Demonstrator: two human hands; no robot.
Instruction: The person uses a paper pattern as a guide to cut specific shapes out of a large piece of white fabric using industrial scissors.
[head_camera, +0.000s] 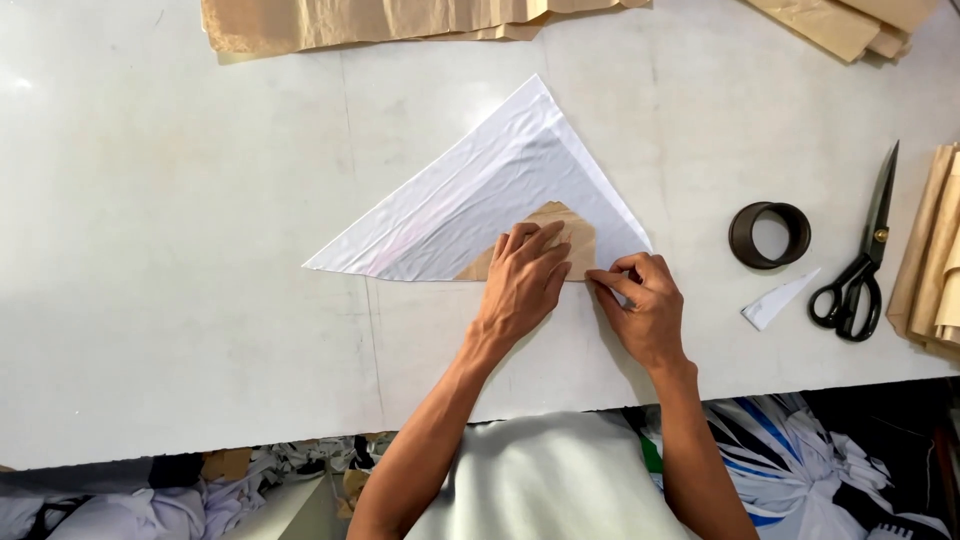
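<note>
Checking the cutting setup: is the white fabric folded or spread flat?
Folded: the white fabric lies as a triangle showing layered edges, left hand pressing a brown pattern piece on it.

Left hand (522, 285) lies flat on a brown paper pattern piece (560, 240) over folded white fabric (490, 190). Right hand (648, 305) pinches the fabric's lower edge. Black scissors (862, 270) lie on the counter (150, 250), well apart.

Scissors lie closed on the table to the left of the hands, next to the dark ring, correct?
Not quite: the head view shows the scissors to the right of the hands, beyond the right hand. They are closed and lie near the dark ring on the table.
</note>
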